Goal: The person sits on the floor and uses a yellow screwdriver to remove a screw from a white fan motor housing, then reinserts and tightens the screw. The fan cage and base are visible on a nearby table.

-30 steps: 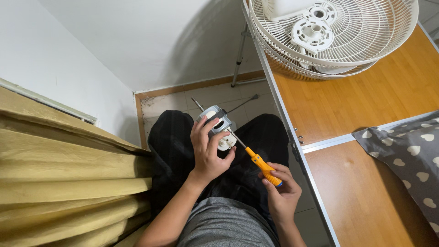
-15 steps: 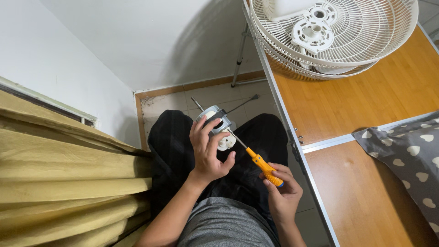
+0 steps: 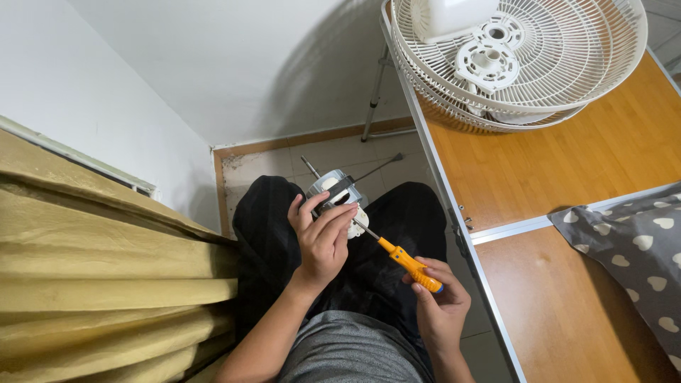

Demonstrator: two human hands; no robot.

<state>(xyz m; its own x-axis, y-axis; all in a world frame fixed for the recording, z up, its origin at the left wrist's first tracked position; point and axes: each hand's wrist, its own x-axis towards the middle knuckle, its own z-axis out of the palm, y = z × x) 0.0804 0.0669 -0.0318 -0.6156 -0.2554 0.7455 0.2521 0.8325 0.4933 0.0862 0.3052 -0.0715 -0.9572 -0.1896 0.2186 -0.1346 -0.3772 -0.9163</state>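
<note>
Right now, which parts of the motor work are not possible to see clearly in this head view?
- Screwdriver tip: hidden behind the left hand fingers, so the screw it meets cannot be seen.
- Fan motor: mostly covered by the left hand; only its top and shaft show.
- Orange screwdriver handle end: wrapped by the right hand.
- Fan grilles on the wooden table: cut off by the top edge.
</note>
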